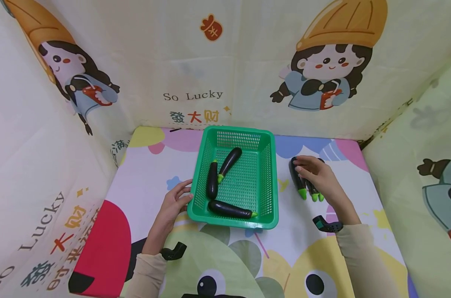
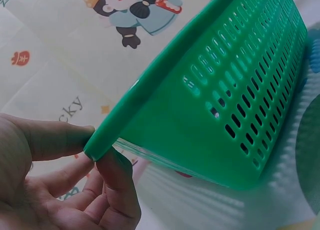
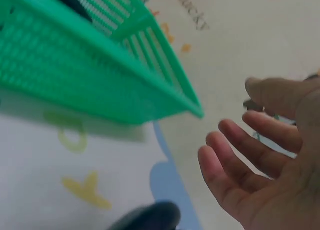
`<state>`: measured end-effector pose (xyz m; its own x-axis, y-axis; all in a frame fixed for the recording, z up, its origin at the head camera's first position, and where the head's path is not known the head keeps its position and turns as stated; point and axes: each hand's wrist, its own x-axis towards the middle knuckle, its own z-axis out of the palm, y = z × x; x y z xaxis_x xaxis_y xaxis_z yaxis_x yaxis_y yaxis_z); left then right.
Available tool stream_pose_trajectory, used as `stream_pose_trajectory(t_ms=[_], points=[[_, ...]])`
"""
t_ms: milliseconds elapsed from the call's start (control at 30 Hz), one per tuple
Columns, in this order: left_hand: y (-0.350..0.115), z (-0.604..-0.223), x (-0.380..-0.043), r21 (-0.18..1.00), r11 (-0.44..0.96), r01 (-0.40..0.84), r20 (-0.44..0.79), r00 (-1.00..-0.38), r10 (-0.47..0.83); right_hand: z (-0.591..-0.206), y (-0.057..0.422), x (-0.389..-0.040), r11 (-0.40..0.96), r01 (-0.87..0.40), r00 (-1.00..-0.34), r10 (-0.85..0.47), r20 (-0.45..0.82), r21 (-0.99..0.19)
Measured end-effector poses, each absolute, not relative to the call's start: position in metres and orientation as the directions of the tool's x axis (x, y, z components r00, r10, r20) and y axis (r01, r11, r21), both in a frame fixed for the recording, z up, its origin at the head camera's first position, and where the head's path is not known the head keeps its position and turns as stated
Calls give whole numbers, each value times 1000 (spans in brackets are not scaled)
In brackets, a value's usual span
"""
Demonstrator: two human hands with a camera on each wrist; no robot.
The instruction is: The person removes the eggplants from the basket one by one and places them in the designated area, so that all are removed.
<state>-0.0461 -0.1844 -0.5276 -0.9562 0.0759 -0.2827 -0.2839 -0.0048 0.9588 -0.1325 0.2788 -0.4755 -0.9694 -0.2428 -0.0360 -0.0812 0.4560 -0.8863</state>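
Observation:
My left hand point(image 1: 173, 203) pinches the rim of a green plastic basket point(image 1: 271, 182) at its near left, thumb on one side and fingers on the other in the left wrist view. Three dark eggplants lie inside: one upright at the left point(image 1: 212, 180), one slanted point(image 1: 230, 163) and one across the near end point(image 1: 230, 209). To the right of the basket, my right hand point(image 1: 316, 171) hovers over a group of eggplants point(image 1: 297, 180) with green stem ends, partly hiding them. Its fingers are spread and loosely bent, holding nothing in the right wrist view.
The basket stands on a table covered with a colourful cartoon cloth point(image 1: 150, 165). Pale printed fabric walls point(image 1: 136, 62) enclose the back and both sides. Each wrist wears a black strap with a small camera.

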Motion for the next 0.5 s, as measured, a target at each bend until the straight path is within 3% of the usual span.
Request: stream_pose_trajectory(t_ms=[500], points=[[-185, -528, -47, 962, -12, -274, -272, -958, 89, -488, 219, -104, 496, -264, -919, -389, 60, -827]])
